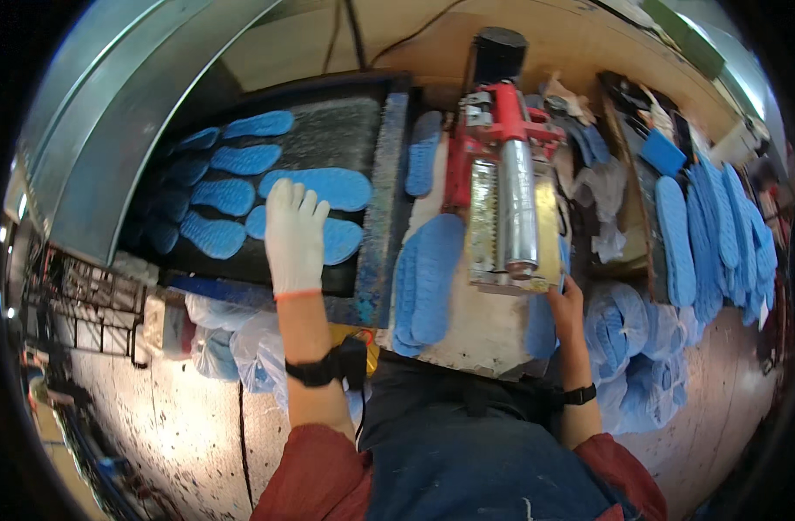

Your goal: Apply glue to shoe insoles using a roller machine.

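Note:
My left hand (295, 234), in a white glove, lies over two blue insoles on a dark bed. Its fingers stretch forward, slightly apart, over the upper insole (341, 187); the lower insole (341, 241) is partly hidden beneath the hand. My bare right hand (569, 304) is at the right side of a red and silver press-like machine (516, 200). Its fingers are closed, and the machine's edge hides what they grip. A blue insole (541, 328) lies close to its left. Several stacked insoles (432, 278) lie on the bench left of the machine.
More insoles (224, 196) lie in rows on the bed, which has a blue-stained rim (382, 191). A rack of insoles (675, 234) stands at right. Clear bags of blue pieces (619, 326) sit below it. A metal hood (137, 104) hangs over the far left.

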{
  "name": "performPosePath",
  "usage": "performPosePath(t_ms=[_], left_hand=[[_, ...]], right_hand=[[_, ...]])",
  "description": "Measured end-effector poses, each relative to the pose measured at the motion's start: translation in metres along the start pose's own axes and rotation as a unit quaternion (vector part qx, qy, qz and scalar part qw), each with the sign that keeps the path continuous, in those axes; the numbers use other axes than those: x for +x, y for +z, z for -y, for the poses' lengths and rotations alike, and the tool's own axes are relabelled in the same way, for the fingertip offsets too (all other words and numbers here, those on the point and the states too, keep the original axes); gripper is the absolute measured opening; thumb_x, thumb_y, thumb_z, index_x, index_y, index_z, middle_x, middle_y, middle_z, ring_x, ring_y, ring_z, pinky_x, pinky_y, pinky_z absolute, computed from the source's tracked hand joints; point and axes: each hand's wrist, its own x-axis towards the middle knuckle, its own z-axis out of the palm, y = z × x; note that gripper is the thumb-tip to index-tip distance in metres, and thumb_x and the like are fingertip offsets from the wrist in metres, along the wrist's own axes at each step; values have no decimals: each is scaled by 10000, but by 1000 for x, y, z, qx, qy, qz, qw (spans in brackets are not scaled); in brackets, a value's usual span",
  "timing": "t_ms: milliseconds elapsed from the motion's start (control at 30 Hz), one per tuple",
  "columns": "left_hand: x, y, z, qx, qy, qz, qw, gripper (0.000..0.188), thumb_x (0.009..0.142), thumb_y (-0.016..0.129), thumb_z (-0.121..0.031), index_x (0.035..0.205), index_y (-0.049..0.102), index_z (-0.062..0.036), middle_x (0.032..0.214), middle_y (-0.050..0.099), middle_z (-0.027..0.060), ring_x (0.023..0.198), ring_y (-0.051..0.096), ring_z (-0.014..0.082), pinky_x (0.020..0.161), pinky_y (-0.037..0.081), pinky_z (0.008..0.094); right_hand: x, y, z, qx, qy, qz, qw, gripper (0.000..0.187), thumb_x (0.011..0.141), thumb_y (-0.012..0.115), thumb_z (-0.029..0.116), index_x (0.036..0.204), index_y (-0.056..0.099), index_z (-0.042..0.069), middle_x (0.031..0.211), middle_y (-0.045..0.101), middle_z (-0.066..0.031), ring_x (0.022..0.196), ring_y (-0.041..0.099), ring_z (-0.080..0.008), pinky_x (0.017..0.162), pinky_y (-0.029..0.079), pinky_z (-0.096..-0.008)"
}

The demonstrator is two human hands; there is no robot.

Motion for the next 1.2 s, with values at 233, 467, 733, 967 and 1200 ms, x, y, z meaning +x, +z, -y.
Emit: performPosePath(t_ms=[233, 467, 733, 967, 1200], left_hand=[[-61, 83, 14, 20, -22, 47, 998, 602, 1022, 386, -373, 1466, 221, -2, 1479, 266, 270, 1379, 289, 391, 1113, 301, 494], [-54, 171, 43, 44, -3, 210, 977, 622, 1025, 335, -429, 1498, 207, -46, 1557, 201, 168, 1447, 187, 306, 1174, 147, 444], [-30, 136, 93, 396, 133, 247, 874, 654, 1002, 395, -452, 1437, 297, 27, 1371, 397, 223, 1318, 367, 324, 1110, 252, 354], [-66, 84, 90, 227, -78, 214, 947, 652, 1018, 318, -491, 1447, 313, 0, 1395, 422, 117, 1296, 382, 205, 1107, 269, 331], [-97, 86, 35, -73, -344, -51, 935, 475, 1039, 344, -373, 1320, 506, -25, 1237, 593, 42, 1077, 580, 139, 974, 453, 307]], right_hand=[[6, -22, 103, -234, -362, -190, 882, 445, 787, 596, -71, 1187, 643, 118, 1022, 570, -107, 909, 538, -244, 786, 441, -332], [3, -1, 170, -280, -481, -78, 827, 551, 700, 657, -89, 1185, 667, 174, 1016, 589, -116, 917, 561, -280, 780, 472, -360], [-24, -15, 94, 78, -327, -198, 921, 212, 948, 524, 59, 1152, 575, 32, 911, 589, -27, 796, 540, -94, 693, 451, -244], [-11, 43, -14, -127, -92, 3, 988, 149, 926, 505, 127, 971, 598, 20, 774, 607, -57, 690, 569, -139, 621, 453, -293], [4, 157, -38, -111, -275, 174, 939, 584, 887, 590, 236, 1392, 397, 16, 1310, 500, -268, 996, 588, -455, 871, 452, -498]])
